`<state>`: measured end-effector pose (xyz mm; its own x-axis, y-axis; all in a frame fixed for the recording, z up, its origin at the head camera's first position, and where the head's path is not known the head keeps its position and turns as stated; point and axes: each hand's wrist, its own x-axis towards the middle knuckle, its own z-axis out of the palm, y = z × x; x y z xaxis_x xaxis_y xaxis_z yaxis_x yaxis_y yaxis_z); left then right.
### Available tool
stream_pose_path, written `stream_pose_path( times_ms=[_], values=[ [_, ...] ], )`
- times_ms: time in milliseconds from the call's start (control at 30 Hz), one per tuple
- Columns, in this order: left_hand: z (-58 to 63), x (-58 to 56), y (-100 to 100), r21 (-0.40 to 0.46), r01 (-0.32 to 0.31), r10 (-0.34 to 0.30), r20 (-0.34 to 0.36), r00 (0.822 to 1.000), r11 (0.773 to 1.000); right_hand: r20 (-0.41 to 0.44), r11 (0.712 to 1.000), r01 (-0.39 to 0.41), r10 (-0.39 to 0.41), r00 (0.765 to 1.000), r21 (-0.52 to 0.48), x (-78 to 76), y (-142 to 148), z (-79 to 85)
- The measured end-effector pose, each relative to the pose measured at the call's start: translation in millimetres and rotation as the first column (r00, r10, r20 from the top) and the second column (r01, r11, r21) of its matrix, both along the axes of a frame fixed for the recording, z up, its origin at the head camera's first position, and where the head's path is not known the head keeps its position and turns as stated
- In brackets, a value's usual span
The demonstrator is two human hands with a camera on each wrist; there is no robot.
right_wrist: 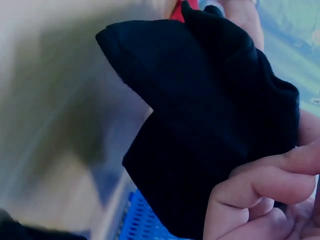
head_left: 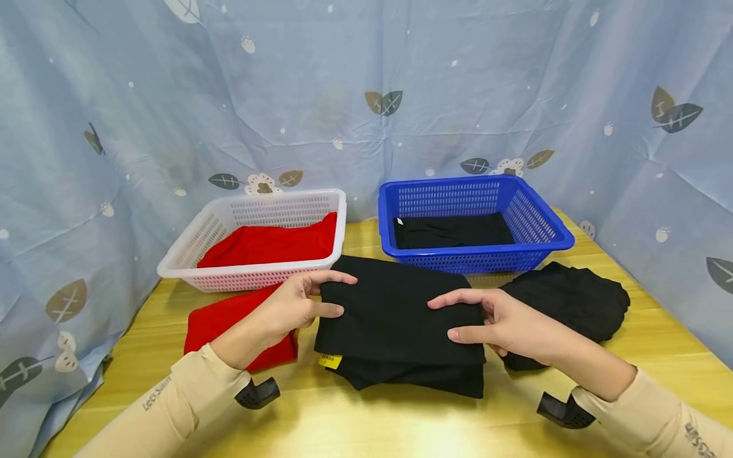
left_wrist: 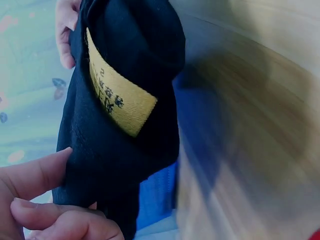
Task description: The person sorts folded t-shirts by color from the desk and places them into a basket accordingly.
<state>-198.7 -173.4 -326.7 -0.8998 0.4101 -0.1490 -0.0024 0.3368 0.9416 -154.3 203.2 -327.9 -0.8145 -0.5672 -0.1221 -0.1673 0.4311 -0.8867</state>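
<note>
A folded black garment [head_left: 395,312] is held between both hands above the table, its lower folds hanging toward the front. My left hand [head_left: 298,308] grips its left side, thumb and forefinger on the upper face and the other fingers underneath. On the opposite side, my right hand [head_left: 506,321] holds it the same way, with curled fingers under the cloth in the right wrist view. A yellow label [left_wrist: 120,102] with dark print shows at the garment's lower left edge. Black cloth [right_wrist: 200,115] fills the middle of the right wrist view.
Behind on the left, a white basket [head_left: 338,245] contains red cloth [head_left: 275,245]. A blue basket [head_left: 475,252] at the back right holds black cloth [head_left: 458,230]. On the wooden table [head_left: 401,432] lie a red garment [head_left: 229,321] at left and a crumpled black garment [head_left: 572,299] at right.
</note>
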Motion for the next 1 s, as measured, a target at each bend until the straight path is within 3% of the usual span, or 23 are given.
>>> stream_pose_path(
  times_ms=[300, 600, 833, 1000],
  values=[
    [15.3, 6.6, 10, 0.014, -0.017, 0.017, -0.031, 0.999, 1.000, -0.046, 0.999, 0.031, -0.030, 0.998, 0.034, 1.4, 13, 16.4],
    [40.3, 9.9, 21, -0.022, -0.008, 0.004, -0.167, 0.986, 1.000, -0.103, 0.994, 0.097, -0.091, 0.991, 0.059, 5.0, 26, 40.2],
    [63.0, -5.8, 38, 0.051, -0.005, 0.014, -0.192, 0.981, 0.999, -0.231, 0.985, 0.162, -0.146, 0.962, 0.052, -7.2, 38, 61.3],
    [76.3, -26.2, 53, 0.027, -0.011, 0.016, -0.208, 0.978, 1.000, -0.281, 0.976, 0.216, -0.197, 0.939, 0.039, -29.0, 50, 73.1]
  ],
)
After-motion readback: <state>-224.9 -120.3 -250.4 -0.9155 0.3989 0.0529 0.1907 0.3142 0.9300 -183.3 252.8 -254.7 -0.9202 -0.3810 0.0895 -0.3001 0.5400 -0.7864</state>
